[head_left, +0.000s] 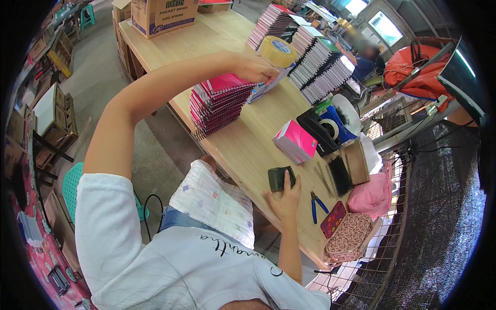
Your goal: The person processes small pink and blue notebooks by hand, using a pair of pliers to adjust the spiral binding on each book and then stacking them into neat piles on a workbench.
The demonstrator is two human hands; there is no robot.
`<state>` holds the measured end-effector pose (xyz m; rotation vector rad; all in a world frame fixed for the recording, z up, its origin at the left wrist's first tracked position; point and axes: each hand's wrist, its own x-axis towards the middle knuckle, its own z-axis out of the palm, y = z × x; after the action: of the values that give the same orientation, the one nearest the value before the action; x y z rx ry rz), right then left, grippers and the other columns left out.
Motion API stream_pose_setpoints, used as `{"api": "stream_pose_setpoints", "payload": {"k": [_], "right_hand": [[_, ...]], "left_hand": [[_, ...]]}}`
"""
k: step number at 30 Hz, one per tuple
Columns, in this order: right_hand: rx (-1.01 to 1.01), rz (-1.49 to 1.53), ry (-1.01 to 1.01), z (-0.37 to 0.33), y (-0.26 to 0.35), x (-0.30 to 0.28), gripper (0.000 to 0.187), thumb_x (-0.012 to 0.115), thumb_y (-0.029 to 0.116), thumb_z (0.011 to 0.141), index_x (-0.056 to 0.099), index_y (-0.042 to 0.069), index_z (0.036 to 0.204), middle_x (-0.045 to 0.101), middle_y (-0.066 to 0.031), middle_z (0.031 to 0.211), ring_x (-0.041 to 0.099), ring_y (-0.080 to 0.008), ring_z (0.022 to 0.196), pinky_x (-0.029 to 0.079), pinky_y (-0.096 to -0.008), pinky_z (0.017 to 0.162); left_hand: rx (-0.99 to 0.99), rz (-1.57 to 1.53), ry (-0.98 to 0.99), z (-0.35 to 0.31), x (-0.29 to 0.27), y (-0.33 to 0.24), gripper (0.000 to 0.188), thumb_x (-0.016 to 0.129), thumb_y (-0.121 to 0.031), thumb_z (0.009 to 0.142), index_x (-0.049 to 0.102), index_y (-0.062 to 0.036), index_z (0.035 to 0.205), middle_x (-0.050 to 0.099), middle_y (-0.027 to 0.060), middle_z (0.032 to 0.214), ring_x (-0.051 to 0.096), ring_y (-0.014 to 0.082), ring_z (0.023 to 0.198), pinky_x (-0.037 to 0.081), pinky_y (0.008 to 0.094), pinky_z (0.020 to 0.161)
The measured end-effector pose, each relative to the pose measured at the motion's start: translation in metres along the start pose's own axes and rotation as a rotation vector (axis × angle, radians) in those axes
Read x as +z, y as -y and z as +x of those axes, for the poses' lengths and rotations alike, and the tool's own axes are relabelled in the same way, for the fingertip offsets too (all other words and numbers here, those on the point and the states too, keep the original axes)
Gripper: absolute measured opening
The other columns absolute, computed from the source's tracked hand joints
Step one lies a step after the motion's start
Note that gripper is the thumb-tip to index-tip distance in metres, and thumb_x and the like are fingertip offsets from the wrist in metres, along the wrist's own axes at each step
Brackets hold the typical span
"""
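My left hand (pixel 260 68) reaches across to the far end of a stack of pink spiral notebooks (pixel 217 106). Its fingers are curled closed, and whatever they may hold is hidden. Right beside it are a large roll of yellowish tape (pixel 278 50) and a white-and-blue box (pixel 268 85). Lower on the table, my right hand (pixel 287 201) grips a small dark green block (pixel 280 179) resting on the wooden top (pixel 253 150). Just beyond that hand is a short pile of pink notebooks (pixel 297 140).
Blue-handled pliers (pixel 318 206), black binding coils (pixel 339 176), a black tape dispenser (pixel 318 132) and a patterned pouch (pixel 350 237) lie toward the right edge. Tall notebook stacks (pixel 318 62) and a cardboard box (pixel 163 18) stand farther back. A person (pixel 364 64) sits beyond.
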<state>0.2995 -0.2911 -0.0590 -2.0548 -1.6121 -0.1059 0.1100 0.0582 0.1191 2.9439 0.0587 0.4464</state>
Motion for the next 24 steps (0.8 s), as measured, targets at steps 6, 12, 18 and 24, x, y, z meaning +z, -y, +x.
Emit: {"api": "stream_pose_setpoints", "payload": {"k": [6,12,18,24], "right_hand": [[0.218,-0.222,-0.067,-0.008,-0.037,0.005,0.065,0.072,0.040,0.076,0.056,0.011,0.133,0.038,-0.0299,0.136,0.035,-0.0462,0.126,0.032,-0.0558,0.102],[0.034,-0.402,-0.127,-0.009,-0.040,-0.034,0.061,0.070,0.037,0.079,0.056,0.010,0.132,0.044,-0.0251,0.132,0.040,-0.0429,0.123,0.032,-0.0589,0.101],[-0.170,1.221,-0.227,-0.007,0.027,-0.176,0.054,0.068,0.038,0.081,0.058,0.008,0.124,0.057,-0.0176,0.113,0.053,-0.0337,0.108,0.038,-0.0543,0.097],[-1.633,1.084,1.053,0.004,0.154,-0.298,0.056,0.052,0.054,0.087,0.061,0.008,0.118,0.056,-0.0202,0.120,0.052,-0.0332,0.112,0.040,-0.0580,0.093]], "left_hand": [[-0.010,0.044,-0.076,-0.006,0.024,0.005,0.006,0.049,-0.010,0.085,0.054,-0.0092,0.086,0.052,0.0081,0.094,0.051,0.0272,0.098,0.040,0.0412,0.086],[-0.173,-0.023,-0.011,-0.013,0.017,0.005,0.007,0.049,-0.011,0.086,0.054,-0.0097,0.090,0.053,0.0086,0.102,0.050,0.0285,0.102,0.037,0.0448,0.091],[-0.111,0.195,-0.398,-0.010,-0.006,-0.017,0.016,0.052,-0.018,0.089,0.056,-0.0129,0.105,0.055,0.0095,0.112,0.051,0.0306,0.110,0.038,0.0456,0.095],[0.102,0.064,-0.724,0.013,-0.060,-0.131,0.033,0.061,-0.026,0.088,0.054,-0.0167,0.119,0.055,0.0098,0.118,0.051,0.0326,0.113,0.040,0.0436,0.095]]}}
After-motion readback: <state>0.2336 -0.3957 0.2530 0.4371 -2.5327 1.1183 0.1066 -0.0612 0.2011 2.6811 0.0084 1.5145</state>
